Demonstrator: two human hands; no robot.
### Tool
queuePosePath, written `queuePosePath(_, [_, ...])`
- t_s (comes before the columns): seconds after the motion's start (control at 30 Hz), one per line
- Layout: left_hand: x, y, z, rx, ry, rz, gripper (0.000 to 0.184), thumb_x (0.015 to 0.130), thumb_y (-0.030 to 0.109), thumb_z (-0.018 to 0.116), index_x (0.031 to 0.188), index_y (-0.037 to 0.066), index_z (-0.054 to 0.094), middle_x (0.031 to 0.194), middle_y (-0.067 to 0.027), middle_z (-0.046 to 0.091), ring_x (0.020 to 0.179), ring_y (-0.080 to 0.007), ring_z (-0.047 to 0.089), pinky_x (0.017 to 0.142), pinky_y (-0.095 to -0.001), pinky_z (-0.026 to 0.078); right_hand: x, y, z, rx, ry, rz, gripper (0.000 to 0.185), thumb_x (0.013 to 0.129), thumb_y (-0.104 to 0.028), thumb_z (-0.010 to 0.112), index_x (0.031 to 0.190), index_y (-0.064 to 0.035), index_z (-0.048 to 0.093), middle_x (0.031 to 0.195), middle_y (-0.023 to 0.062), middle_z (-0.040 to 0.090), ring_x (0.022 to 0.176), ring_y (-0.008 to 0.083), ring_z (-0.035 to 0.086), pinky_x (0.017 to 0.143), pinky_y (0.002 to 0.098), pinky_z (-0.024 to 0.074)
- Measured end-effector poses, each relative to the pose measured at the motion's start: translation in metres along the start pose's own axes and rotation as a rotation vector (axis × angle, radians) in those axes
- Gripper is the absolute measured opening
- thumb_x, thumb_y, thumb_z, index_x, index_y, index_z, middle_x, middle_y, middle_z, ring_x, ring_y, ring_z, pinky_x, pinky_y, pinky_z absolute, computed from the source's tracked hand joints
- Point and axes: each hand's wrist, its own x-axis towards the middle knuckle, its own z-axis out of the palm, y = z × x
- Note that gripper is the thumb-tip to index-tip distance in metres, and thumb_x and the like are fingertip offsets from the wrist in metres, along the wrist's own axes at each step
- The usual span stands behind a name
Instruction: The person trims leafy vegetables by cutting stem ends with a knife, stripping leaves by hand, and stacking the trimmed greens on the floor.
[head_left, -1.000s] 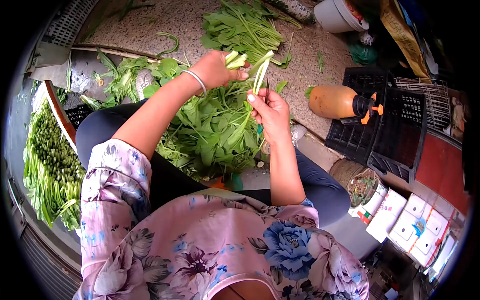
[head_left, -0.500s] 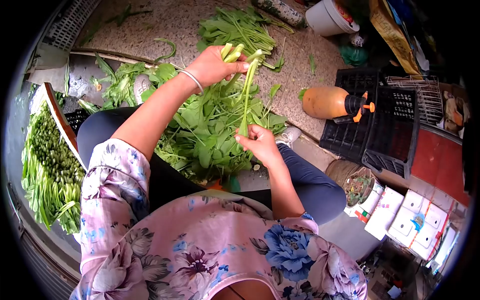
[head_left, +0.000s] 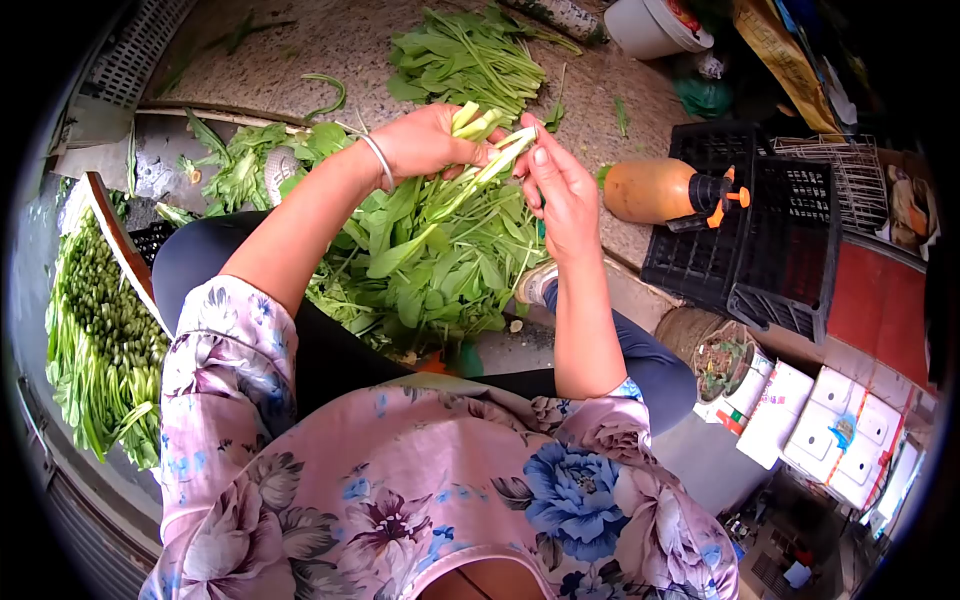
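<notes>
Stalks point(head_left: 475, 122), several but too overlapped for exact count, are inside the closed fingers of the left hand point(head_left: 428, 145), above 1 leafy heap point(head_left: 430, 262). The right hand point(head_left: 566, 190) pinches 1 pale stalk end point(head_left: 517, 140) narrowly between thumb and finger. On the right side are 1 orange sprayer bottle point(head_left: 648, 191) and 2 black crates point(head_left: 790, 250); 1 bracelet point(head_left: 381, 159) circles the left wrist.

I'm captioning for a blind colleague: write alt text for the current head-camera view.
A person's left hand grips green stalks while the right hand is at the pale end of a stalk, over a heap of leafy greens. A packed stack of greens is at picture left, an orange spray bottle at right.
</notes>
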Motion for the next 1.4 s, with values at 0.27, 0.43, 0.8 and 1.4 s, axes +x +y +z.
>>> queuePosePath(0.27, [-0.005, 0.0, -0.007, -0.23, -0.014, -0.037, 0.021, 0.077, 0.017, 0.066, 0.092, 0.004, 0.06, 0.069, 0.0001, 0.06, 0.052, -0.0044, 0.047, 0.045, -0.0184, 0.035, -0.005, -0.001, -0.002, 0.147, -0.06, 0.116, 0.039, 0.089, -0.021, 0.05, 0.123, -0.0014, 0.047, 0.065, -0.0026, 0.043, 0.052, 0.0031, 0.035, 0.043, 0.0152, 0.0261])
queuePosePath(0.43, [-0.009, -0.001, -0.002, 0.052, -0.065, -0.055, 0.026, 0.073, 0.022, 0.072, 0.087, 0.002, 0.062, 0.071, -0.0016, 0.061, 0.062, -0.0053, 0.054, 0.053, -0.0177, 0.041, -0.008, 0.009, -0.001, 0.019, -0.043, 0.056, 0.038, 0.089, -0.019, 0.051, 0.122, 0.001, 0.047, 0.062, -0.0054, 0.038, 0.05, 0.0022, 0.032, 0.043, 0.0154, 0.0253])
queuePosePath(0.8, [-0.021, -0.002, -0.005, -0.105, -0.136, -0.022, 0.026, 0.076, 0.016, 0.069, 0.092, -0.002, 0.059, 0.085, -0.0076, 0.064, 0.081, -0.0147, 0.063, 0.075, -0.0222, 0.046, 0.107, 0.139, -0.062, -0.285, 0.269, 0.229, 0.04, 0.084, -0.025, 0.06, 0.116, -0.0018, 0.053, 0.087, 0.0043, 0.06, 0.049, 0.0055, 0.046, 0.045, 0.0179, 0.0368])
queuePosePath(1.4, [-0.01, -0.008, -0.002, 0.456, 0.316, 0.097, 0.022, 0.073, 0.018, 0.07, 0.085, 0.003, 0.059, 0.071, -0.0034, 0.059, 0.065, -0.0129, 0.056, 0.062, -0.0274, 0.046, 0.069, 0.08, -0.035, -0.242, 0.295, 0.066, 0.018, 0.078, -0.005, 0.064, 0.093, 0.0035, 0.06, 0.079, 0.0053, 0.062, 0.06, 0.0086, 0.055, 0.054, 0.0196, 0.0441])
